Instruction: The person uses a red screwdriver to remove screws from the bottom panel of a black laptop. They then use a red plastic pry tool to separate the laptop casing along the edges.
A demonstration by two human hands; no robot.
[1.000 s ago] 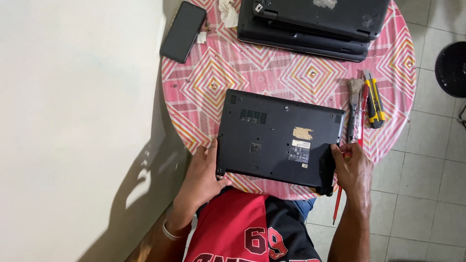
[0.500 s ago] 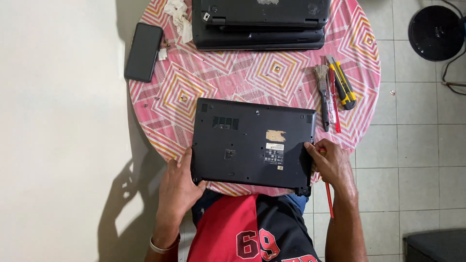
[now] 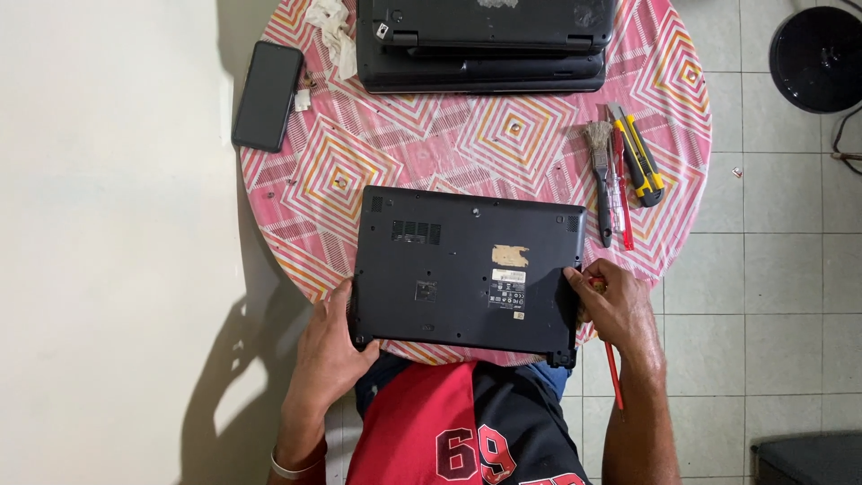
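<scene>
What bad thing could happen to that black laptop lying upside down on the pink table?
The laptop sticks out past the near edge of the round table, so it could tip off if the left hand lets go. The right hand holds a red tool at the laptop's corner; a slip might scratch the case. The phone lies at the table's rim and could get knocked off.

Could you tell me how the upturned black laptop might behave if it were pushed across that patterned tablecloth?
The laptop looks like a rigid slab, so it should probably slide as one piece. Its near edge overhangs the round table, so it might tip towards the lap. The left hand and right hand steady its corners.
</scene>
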